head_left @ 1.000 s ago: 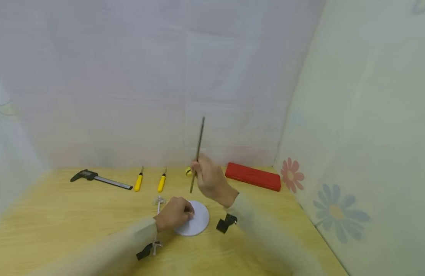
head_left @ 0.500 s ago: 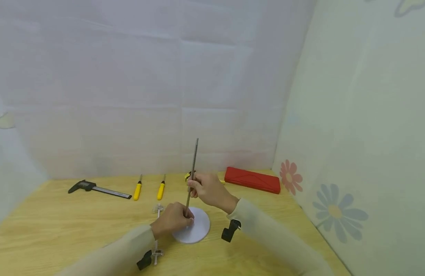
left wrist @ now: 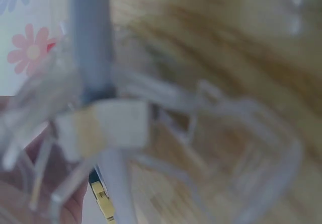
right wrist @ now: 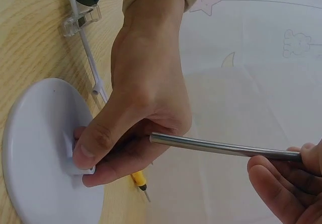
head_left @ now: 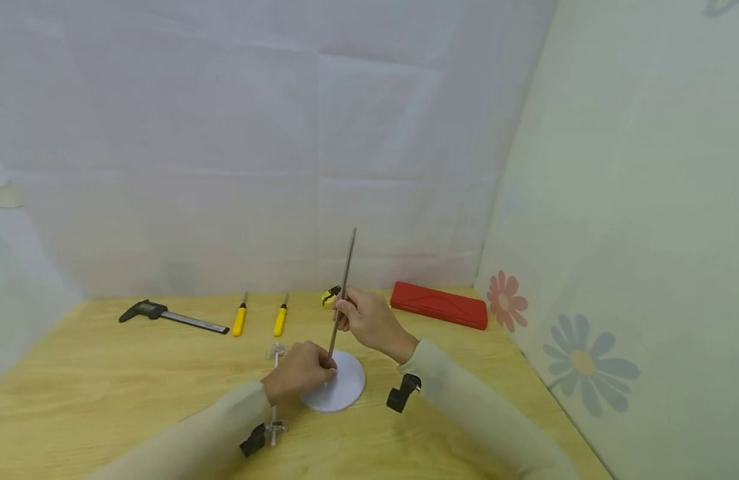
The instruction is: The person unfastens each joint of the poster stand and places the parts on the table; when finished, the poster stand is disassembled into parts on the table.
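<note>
Both hands were at work over the white round base (head_left: 344,387), which lay flat on the wooden table (head_left: 105,400) near its middle. My right hand (head_left: 369,323) pinched the thin metal rod (head_left: 344,287) partway up its length, holding it nearly upright with its lower end down at the base's centre. My left hand (head_left: 300,372) curled around the small hub on the base where the rod's tip met it, thumb and fingers (right wrist: 93,151) closed there. Just left of the base lay a clear plastic clamp arm (head_left: 275,387); a black clip (head_left: 402,395) sat to its right. Farther back lay a digital caliper (head_left: 171,315), two yellow-handled screwdrivers (head_left: 260,320) and a red case (head_left: 439,305).
</note>
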